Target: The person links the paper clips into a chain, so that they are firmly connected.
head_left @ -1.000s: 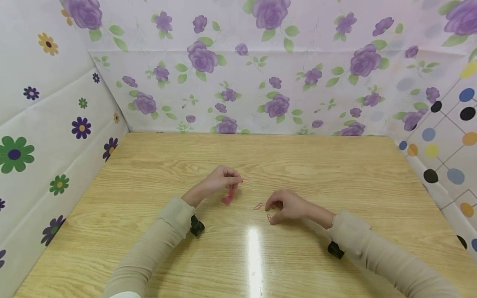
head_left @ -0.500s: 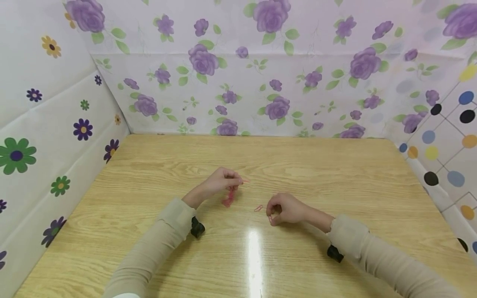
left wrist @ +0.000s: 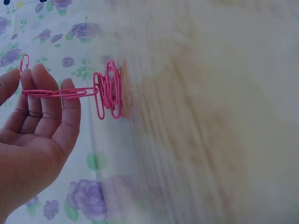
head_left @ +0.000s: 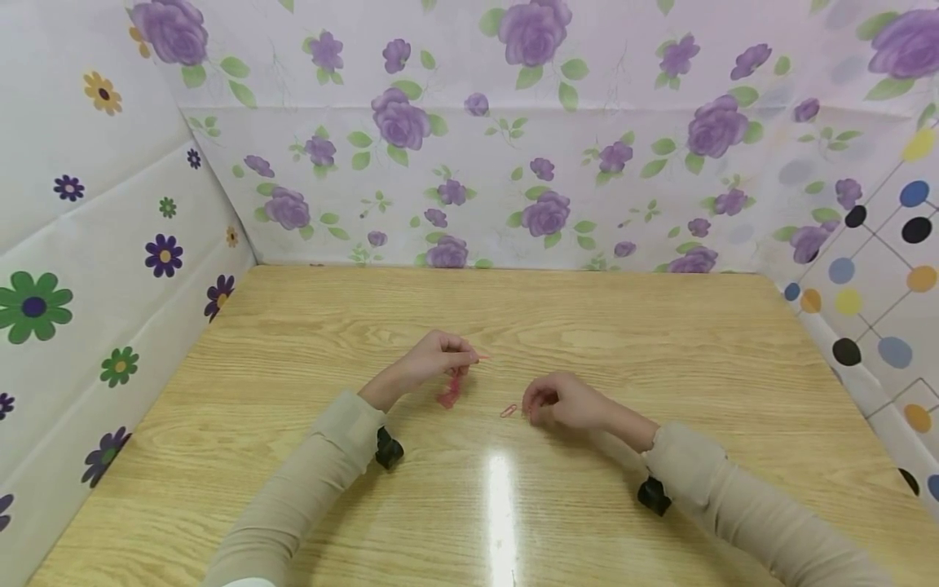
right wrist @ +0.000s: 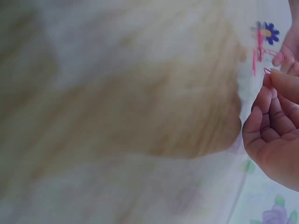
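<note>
My left hand [head_left: 438,357] pinches the end clip of a chain of linked pink paper clips [left wrist: 110,91] between thumb and forefinger. One clip sticks out beyond those fingertips; the rest of the chain runs past the other fingers, its lower end bunched at the tabletop in the head view. To the right, my right hand [head_left: 572,401] pinches a single pink paper clip [right wrist: 267,71], mostly hidden by the thumb and forefinger, with just a loop showing. Another pink paper clip [head_left: 509,411] lies loose on the table, left of the right fingertips.
The wooden table [head_left: 623,318] stretches around both hands, with a bright reflection near its front. A purple-flowered cloth [head_left: 469,163] backs it, and patterned sheets stand at the left and right sides. Small black devices [head_left: 389,448] are strapped under both wrists.
My right thumb and fingers have closed on the nearer loose paper clip and raised it slightly. The left hand and its chain have stayed almost still.
</note>
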`<state>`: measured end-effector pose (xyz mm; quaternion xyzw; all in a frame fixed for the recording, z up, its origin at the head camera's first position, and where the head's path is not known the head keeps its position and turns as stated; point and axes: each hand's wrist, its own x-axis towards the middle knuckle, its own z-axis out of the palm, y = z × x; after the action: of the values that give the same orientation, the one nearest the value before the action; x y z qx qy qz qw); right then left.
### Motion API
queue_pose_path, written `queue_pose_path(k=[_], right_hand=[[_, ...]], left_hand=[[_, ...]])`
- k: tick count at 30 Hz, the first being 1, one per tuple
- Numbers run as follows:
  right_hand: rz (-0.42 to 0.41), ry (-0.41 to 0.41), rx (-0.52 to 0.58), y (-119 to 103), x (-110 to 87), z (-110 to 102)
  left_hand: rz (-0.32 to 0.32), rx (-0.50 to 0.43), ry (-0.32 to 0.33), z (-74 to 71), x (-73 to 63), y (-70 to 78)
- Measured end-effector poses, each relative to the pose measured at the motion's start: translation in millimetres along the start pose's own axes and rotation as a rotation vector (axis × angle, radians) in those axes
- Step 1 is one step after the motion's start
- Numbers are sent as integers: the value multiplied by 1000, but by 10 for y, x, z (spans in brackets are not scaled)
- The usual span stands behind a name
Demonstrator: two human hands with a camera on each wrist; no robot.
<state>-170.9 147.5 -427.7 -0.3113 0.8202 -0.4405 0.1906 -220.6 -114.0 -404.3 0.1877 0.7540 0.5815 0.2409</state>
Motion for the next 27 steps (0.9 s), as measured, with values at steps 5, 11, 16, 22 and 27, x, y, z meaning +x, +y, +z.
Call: queue_pose_path(k=[5, 11, 16, 22, 27], right_hand=[[59, 52, 73, -41, 22, -78], [103, 80, 143, -70, 40, -134], [143, 53, 288, -66, 75, -161], [131, 20, 356, -83, 95, -164], [123, 18, 345, -92, 97, -165]], left_hand=[[-10, -7, -1, 10, -31, 65], [-33, -20, -5, -2, -11, 47], [-35, -24, 1, -13, 10, 2], [-19, -15, 5, -7, 9, -6], [-14, -8, 5, -6, 7, -12]])
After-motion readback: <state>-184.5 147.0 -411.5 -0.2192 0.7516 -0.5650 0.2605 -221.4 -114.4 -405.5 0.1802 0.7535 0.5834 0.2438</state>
